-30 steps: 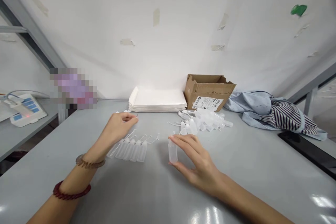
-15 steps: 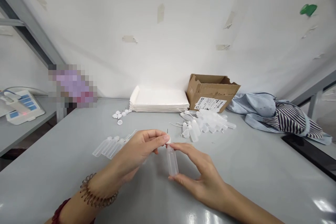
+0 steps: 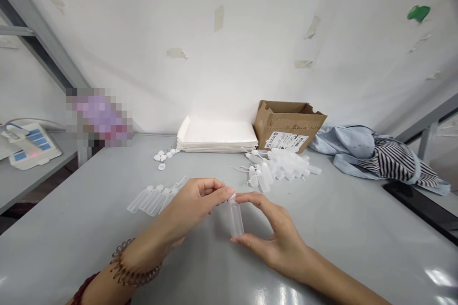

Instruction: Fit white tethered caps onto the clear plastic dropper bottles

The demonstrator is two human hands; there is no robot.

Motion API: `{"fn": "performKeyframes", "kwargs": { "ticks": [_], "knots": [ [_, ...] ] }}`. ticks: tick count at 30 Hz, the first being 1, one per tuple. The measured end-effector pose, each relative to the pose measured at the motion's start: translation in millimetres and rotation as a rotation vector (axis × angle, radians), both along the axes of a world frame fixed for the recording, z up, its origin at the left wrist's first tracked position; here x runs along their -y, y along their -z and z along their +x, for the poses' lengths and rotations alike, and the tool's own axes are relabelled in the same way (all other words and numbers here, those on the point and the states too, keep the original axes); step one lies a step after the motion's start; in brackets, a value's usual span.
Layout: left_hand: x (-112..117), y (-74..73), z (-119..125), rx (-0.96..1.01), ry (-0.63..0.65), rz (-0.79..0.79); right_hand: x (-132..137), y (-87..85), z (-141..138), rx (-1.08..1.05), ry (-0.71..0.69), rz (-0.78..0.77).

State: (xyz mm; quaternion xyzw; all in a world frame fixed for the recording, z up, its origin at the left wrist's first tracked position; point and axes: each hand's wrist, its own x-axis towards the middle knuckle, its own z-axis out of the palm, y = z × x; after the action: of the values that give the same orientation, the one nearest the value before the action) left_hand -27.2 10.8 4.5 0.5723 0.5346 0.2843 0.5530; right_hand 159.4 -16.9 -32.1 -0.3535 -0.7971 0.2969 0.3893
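Note:
My right hand (image 3: 274, 228) holds a small translucent plastic bottle (image 3: 235, 219) upright, thumb at its base and index finger near its neck. My left hand (image 3: 200, 202) is closed in a pinch on a white cap (image 3: 232, 191) at the bottle's mouth; a thin needle-like tip sticks up beside the fingers. Whether the cap is fully seated I cannot tell. Several similar bottles (image 3: 152, 200) lie in a row on the table, partly hidden behind my left hand and forearm.
Loose white caps (image 3: 162, 156) lie at the back left. Behind stand a stack of white padded envelopes (image 3: 218, 138) and a cardboard box (image 3: 293, 126), with a pile of bottles (image 3: 279, 167) before the box. Blue cloth (image 3: 350, 145) and a black phone-like slab (image 3: 422, 209) are at right.
My left fingers have tilted and lowered the cap onto the bottle's mouth, and the thin tip now leans left. The bottle stays in my right hand almost unmoved.

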Motion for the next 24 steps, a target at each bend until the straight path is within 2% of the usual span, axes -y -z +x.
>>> {"fn": "performKeyframes", "kwargs": {
  "ticks": [8, 16, 24],
  "knots": [
    [-4, 2.5, -5, 0.017, 0.037, -0.024, -6, 7.4, 0, -0.006, -0.062, 0.285],
    [-8, 5.8, -11, 0.206, 0.133, -0.101, -7, 12.3, -1, 0.129, 0.026, 0.47],
    [-12, 4.0, -12, 0.199, 0.143, -0.058, -8, 18.4, 2, 0.168, 0.042, 0.58]
  ]
}}
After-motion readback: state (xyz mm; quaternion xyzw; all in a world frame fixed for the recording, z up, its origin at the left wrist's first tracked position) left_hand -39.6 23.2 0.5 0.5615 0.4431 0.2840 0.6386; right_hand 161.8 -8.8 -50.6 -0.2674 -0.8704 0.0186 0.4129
